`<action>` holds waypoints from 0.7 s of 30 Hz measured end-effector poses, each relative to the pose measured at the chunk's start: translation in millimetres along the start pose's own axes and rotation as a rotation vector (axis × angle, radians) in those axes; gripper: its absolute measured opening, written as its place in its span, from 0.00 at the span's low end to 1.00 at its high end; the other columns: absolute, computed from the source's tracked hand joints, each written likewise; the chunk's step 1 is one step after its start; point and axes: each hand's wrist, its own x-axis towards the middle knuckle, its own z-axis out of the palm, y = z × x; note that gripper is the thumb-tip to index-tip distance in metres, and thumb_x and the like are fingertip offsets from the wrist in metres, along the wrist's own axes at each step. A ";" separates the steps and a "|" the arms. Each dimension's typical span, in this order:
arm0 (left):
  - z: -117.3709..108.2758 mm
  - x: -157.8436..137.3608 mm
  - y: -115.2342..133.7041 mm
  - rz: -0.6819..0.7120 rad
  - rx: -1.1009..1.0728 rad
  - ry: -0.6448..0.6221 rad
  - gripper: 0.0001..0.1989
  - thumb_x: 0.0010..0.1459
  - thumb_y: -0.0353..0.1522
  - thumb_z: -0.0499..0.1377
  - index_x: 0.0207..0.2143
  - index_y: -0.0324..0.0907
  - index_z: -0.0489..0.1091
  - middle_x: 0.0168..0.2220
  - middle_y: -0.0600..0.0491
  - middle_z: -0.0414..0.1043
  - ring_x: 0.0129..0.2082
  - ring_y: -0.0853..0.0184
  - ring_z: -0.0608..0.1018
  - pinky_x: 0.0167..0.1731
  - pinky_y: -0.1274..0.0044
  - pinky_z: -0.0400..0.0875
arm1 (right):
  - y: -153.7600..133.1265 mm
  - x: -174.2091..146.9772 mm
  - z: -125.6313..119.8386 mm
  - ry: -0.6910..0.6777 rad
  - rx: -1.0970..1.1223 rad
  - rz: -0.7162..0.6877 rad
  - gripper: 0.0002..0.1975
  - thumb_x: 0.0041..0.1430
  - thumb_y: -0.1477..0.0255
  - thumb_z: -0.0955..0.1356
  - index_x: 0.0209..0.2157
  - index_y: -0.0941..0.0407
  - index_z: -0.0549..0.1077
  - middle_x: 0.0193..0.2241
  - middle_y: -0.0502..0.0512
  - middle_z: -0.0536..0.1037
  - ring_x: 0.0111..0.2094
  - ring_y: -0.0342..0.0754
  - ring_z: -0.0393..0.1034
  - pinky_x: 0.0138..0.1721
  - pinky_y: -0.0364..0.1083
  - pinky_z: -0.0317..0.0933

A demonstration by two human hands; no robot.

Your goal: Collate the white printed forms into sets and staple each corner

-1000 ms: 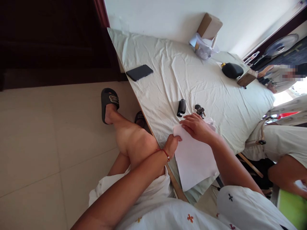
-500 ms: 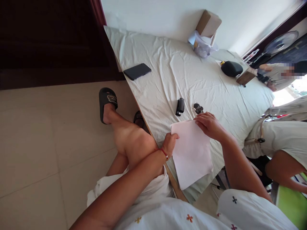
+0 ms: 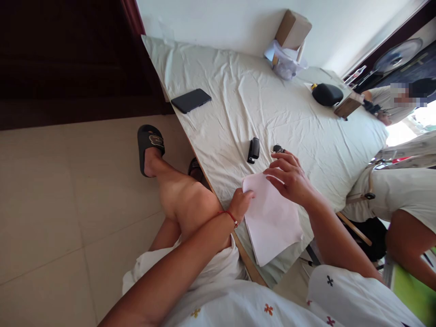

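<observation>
While the left hand point(image 3: 241, 204) grips the left edge of a stack of white paper point(image 3: 272, 218) near the centre of the frame, its thumb lies flat on the top sheet and its other fingers are hidden beneath, so they are clamped on the paper. The right hand point(image 3: 291, 178) is over the upper right corner of the stack, its fingers bent and a little apart — whether the fingertips touch the sheet I cannot tell. The stack lies aslant on the cloth-covered table point(image 3: 306, 131), close to the near edge, and its lower left side shows more than one layer. A red bracelet point(image 3: 235, 221) circles the left wrist.

Just above the paper is a black stapler point(image 3: 253, 150), and to its right a bunch of keys point(image 3: 278, 148), partly covered by the right hand. Farther up and left, a dark flat device point(image 3: 191, 100) lies by the table's edge. At the top of the frame, a clear plastic container point(image 3: 288, 67) sits by the wall, with a cardboard box point(image 3: 293, 29) leaning above it. Toward the upper right are a black rounded object point(image 3: 327, 94) and a small brown box point(image 3: 348, 106) — both near a person in a pale top point(image 3: 378, 95). At the left, a dark slipper point(image 3: 145, 150) is on one foot.
</observation>
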 end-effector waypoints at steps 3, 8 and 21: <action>-0.7 -0.6 -0.2 0.011 -0.003 -0.015 0.06 0.36 0.32 0.59 0.21 0.40 0.69 0.17 0.57 0.64 0.19 0.71 0.66 0.25 0.76 0.63 | -0.8 4.4 2.9 -0.042 -0.003 -0.001 0.10 0.69 0.69 0.67 0.46 0.47 0.80 0.42 0.54 0.81 0.64 0.58 0.64 0.68 0.65 0.49; -1.2 -1.2 -0.9 0.006 0.038 -0.014 0.06 0.37 0.33 0.58 0.20 0.39 0.69 0.17 0.56 0.65 0.19 0.70 0.67 0.22 0.77 0.60 | 2.0 7.4 4.6 -0.055 0.011 -0.011 0.09 0.70 0.67 0.67 0.45 0.49 0.80 0.42 0.54 0.81 0.64 0.57 0.64 0.68 0.64 0.50; -3.8 1.1 -6.2 0.060 0.070 -0.057 0.05 0.38 0.32 0.59 0.20 0.39 0.70 0.21 0.55 0.69 0.23 0.69 0.69 0.26 0.76 0.62 | 1.2 16.5 1.1 -0.083 0.057 -0.021 0.10 0.70 0.70 0.65 0.40 0.50 0.80 0.41 0.57 0.79 0.64 0.58 0.63 0.67 0.64 0.52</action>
